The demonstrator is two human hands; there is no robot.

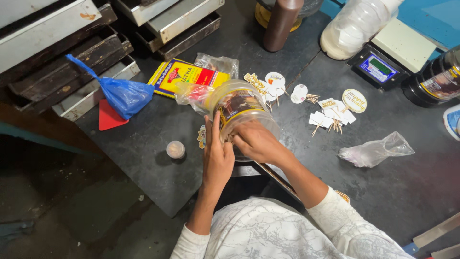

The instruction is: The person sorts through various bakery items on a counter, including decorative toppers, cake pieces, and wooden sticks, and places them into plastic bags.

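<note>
At the counter (143, 144) | my left hand (218, 156) steadies a clear jar (244, 108) | my right hand (256, 141) grips its side | paper toppers (330, 112) lie nearby

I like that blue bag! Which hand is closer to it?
Left. The left hand grips the near side of the clear jar, to the right of the blue bag. The right hand is on the jar's far side, further away.

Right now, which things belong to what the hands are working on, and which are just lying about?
In hand:
clear plastic jar
left hand
right hand

Lying about:
blue bag
yellow packet
paper toppers on sticks
scale
brown bottle
small cap
</note>
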